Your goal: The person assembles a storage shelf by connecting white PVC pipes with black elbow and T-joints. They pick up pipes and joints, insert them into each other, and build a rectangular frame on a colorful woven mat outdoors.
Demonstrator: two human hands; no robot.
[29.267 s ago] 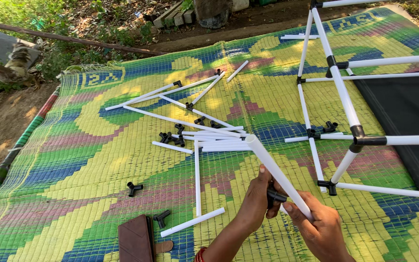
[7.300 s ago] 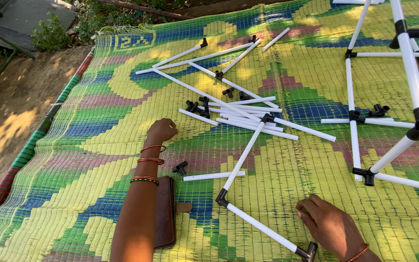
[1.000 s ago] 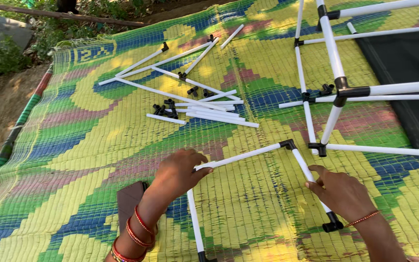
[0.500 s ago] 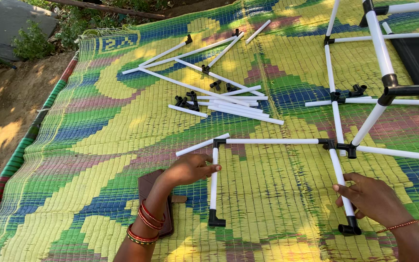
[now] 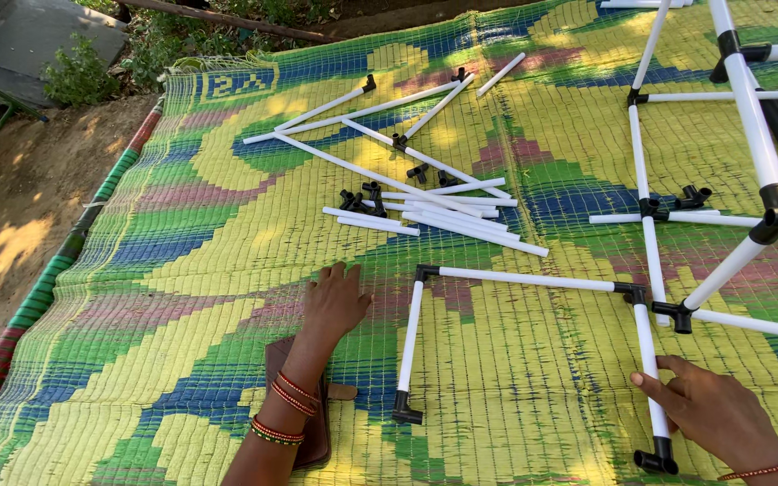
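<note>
The right hand (image 5: 718, 416) is pinching the near end of a white pipe (image 5: 648, 364) running lengthwise away from it toward a black elbow (image 5: 630, 292), while the left hand (image 5: 335, 304) is resting spread on the mat (image 5: 182, 297), beside a brown wallet (image 5: 294, 405).

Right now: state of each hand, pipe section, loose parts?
left hand: flat on woven mat, holding nothing
right hand: fingers on white U-shaped pipe section
white U-shaped pipe section: lying flat, black elbows fitted
loose white pipes: piled, unassembled
brown pouch: under left forearm

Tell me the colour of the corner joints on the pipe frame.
Black joints on white pipes; clearest in the head view.
</note>
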